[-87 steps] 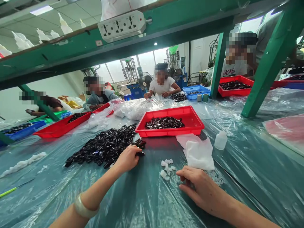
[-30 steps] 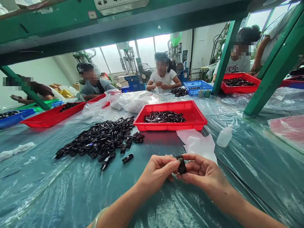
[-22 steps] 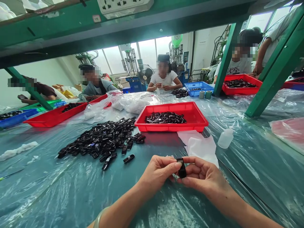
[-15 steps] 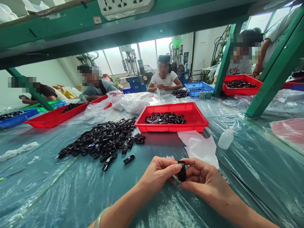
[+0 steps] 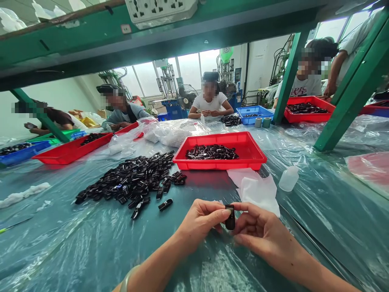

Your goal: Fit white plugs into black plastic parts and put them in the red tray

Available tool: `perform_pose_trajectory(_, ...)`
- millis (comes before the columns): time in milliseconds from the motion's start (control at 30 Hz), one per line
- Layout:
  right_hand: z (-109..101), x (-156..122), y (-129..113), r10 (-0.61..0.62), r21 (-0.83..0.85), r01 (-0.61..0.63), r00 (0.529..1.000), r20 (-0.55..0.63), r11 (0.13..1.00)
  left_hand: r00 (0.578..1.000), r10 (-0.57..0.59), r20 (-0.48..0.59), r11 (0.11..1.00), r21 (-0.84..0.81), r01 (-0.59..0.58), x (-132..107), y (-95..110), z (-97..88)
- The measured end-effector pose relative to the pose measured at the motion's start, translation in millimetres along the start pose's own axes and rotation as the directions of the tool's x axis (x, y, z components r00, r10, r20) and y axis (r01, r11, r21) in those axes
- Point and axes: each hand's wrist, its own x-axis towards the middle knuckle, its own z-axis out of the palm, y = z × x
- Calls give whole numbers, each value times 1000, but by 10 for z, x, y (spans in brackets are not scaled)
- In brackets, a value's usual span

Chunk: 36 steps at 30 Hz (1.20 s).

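A small, glossy black plastic piece (image 5: 230, 220) stands upright between my two hands, above the table. My left hand (image 5: 199, 221) pinches its upper left side, thumb in front. From the other side, my right hand (image 5: 263, 227) has its index fingertip at the piece's top right edge, the other fingers curled behind and the thumb low beside it. A heap of similar black pieces (image 5: 127, 178) lies left of my hands, with one loose piece (image 5: 165, 204) nearest to them. More pieces lie in a red tray (image 5: 219, 164) beyond my hands.
White tissue (image 5: 258, 190) and a small translucent bottle (image 5: 289, 178) lie right of the red tray. Plastic film covers the green table (image 5: 75, 243). A green shelf beam (image 5: 91, 48) crosses overhead, with a slanted post (image 5: 349, 89) at right. Several co-workers sit around the table.
The black piece has turned slightly in my fingers and now shows a flatter face with a lighter strip. My right thumb has drawn back a little to the right.
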Motion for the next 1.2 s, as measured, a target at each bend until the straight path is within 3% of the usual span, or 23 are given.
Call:
perform_pose_trajectory(200,-82,-16,-64,-36,-144,23,995,-90,989,1000,-17,3,1000,-20,17,4,-33,-24)
perform_pose_trajectory(500,-100,-9,-87,-57,-175,29,986,-154,984,999,-26,22,999,-27,26,10,-65,-50)
perform_pose_trajectory(633,-119,0,-109,-129,-224,66,952,-278,972,999,-36,25,999,-31,36,8,-61,-51)
perform_pose_trajectory(700,-212,33,-137,-263,-307,136,867,-423,942,999,-47,12,998,-31,47,9,-58,-49)
perform_pose_trajectory(733,-283,57,-155,-352,-364,176,788,-505,915,999,-54,5,998,-33,54,10,-58,-48)
perform_pose_trajectory(800,-468,118,-193,-499,-475,202,560,-661,856,997,-71,-6,997,-42,71,12,-60,-46)
perform_pose_trajectory(867,-679,184,-214,-525,-530,103,384,-759,842,996,-86,-11,995,-54,85,14,-64,-44)
perform_pose_trajectory(933,-880,247,-194,-485,-512,5,332,-809,859,995,-96,-17,994,-62,94,13,-66,-42)
perform_pose_trajectory(1000,-1041,306,-120,-424,-472,-74,338,-840,878,996,-91,-15,994,-68,90,10,-62,-37)
perform_pose_trajectory(1200,-1262,445,237,-265,-407,-249,453,-851,879,997,-76,-15,993,-96,74,2,-28,-22)
